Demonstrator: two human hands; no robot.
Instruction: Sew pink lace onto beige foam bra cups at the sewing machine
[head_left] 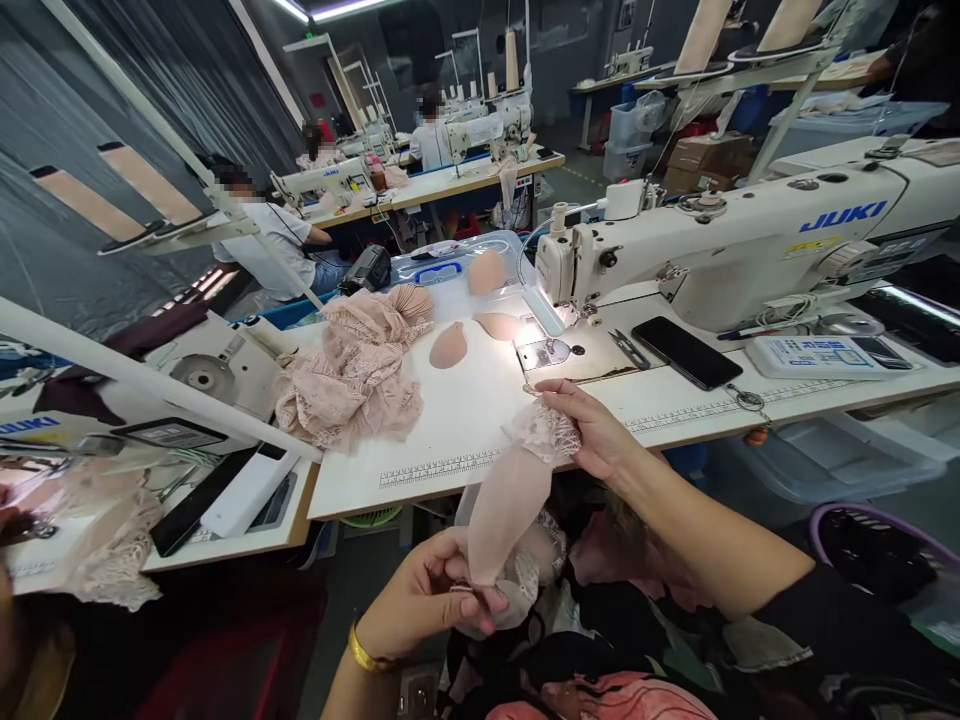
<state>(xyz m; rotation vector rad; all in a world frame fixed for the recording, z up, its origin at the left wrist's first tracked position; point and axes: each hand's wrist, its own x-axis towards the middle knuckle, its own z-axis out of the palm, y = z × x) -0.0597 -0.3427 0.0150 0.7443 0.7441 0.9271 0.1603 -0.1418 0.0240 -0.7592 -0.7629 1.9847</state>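
While the left hand has its grip pinched on the lower end of a sheer beige fabric piece, the right hand grips the lacy upper end, thumb against fingers, at the table's front edge. A lit JUKI sewing machine stands near a black phone and a heap of lace fabric; a person in white sits beyond. The right forearm slants in from lower right; the left wrist, banded by a gold bracelet, rises from below.
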